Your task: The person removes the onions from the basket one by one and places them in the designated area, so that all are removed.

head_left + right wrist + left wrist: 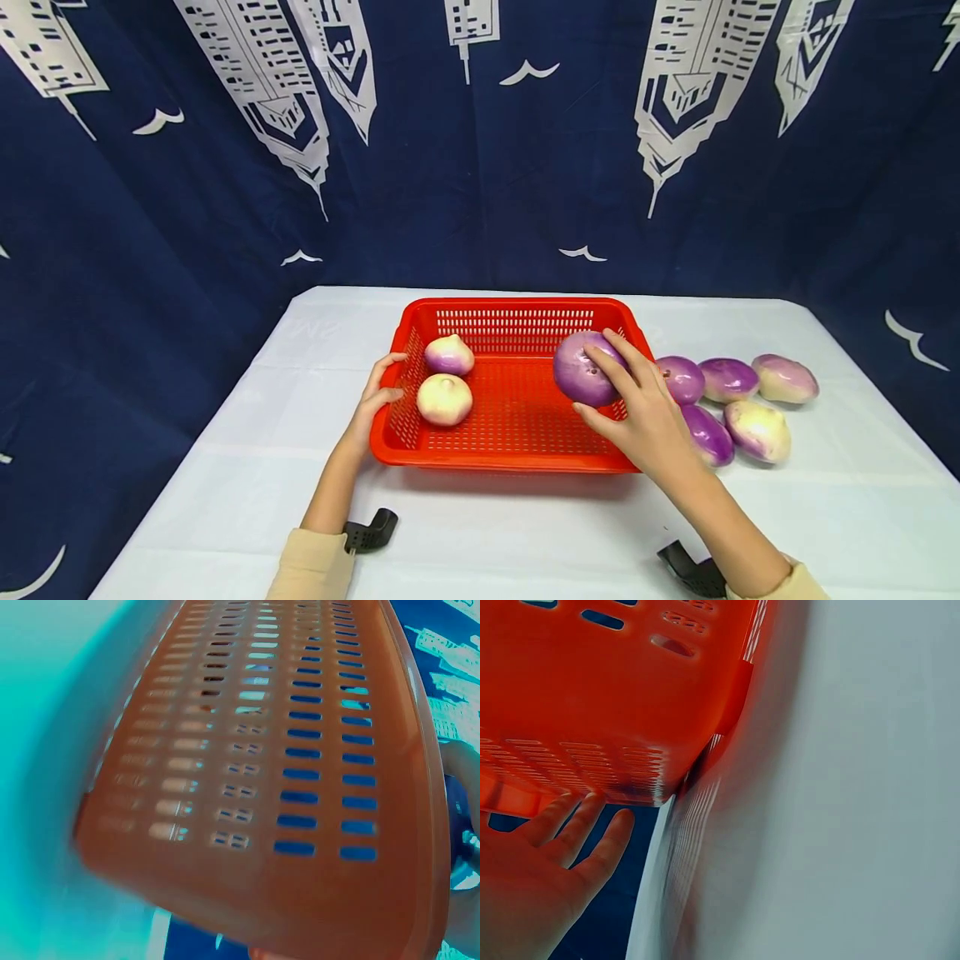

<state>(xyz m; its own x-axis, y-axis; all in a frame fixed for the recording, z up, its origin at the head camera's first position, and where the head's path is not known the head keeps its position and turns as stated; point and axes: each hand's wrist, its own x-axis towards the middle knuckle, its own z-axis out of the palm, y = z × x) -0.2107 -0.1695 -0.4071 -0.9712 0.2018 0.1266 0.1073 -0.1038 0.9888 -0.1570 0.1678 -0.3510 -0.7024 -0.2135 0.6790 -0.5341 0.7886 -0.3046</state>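
- The right hand [645, 412], right of centre in the head view, pinched a round purple vegetable [581, 375] between its thumb and spread fingers; that vegetable showed against the right end of a red basket [510, 459], and its height above the basket floor could not be told.
- The left hand [369, 410] gripped the basket's rim at its left end; its fingers stood apart, with tips over the edge.
- Inside the basket, at left, lay a purple-and-cream vegetable [449, 357] and, just below it in the frame, a cream vegetable [444, 401].
- A slip seemed the likeliest trouble, since the vegetable's skin looked smooth and glossy and only the digits' ends held it; a drop could bruise it or send it rolling into the other two; a low wrist could catch the rim, and a loose left hand could let the basket slide.
- A white-covered table [247, 500] filled the lower frame; five more vegetables [727, 381] lay clustered at its right, beside the basket.
- Behind hung a navy cloth [465, 192], printed with upside-down white towers and bird shapes; nothing of the room beyond showed.
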